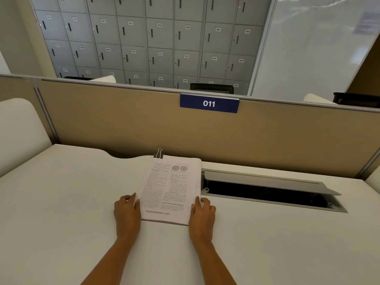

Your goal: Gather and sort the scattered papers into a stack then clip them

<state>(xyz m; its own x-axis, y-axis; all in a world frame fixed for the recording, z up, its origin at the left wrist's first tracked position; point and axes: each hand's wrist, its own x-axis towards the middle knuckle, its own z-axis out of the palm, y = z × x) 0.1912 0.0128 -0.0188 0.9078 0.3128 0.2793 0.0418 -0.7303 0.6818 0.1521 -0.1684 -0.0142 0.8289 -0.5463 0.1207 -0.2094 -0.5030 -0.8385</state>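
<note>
A squared stack of printed papers (pixel 170 188) lies flat on the white desk (pixel 72 202), text facing me. A black binder clip (pixel 158 154) with silver handles sits on the stack's far left corner. My left hand (pixel 127 212) rests against the stack's near left edge, fingers curled onto the margin. My right hand (pixel 202 214) rests against the near right edge, fingertips curled on the paper's side. Both hands frame the stack between them.
An open cable hatch (pixel 267 192) with a raised grey lid gapes in the desk just right of the papers. A tan partition (pixel 123 120) with a blue "011" sign (pixel 209 103) closes the desk's far side. Grey lockers stand behind.
</note>
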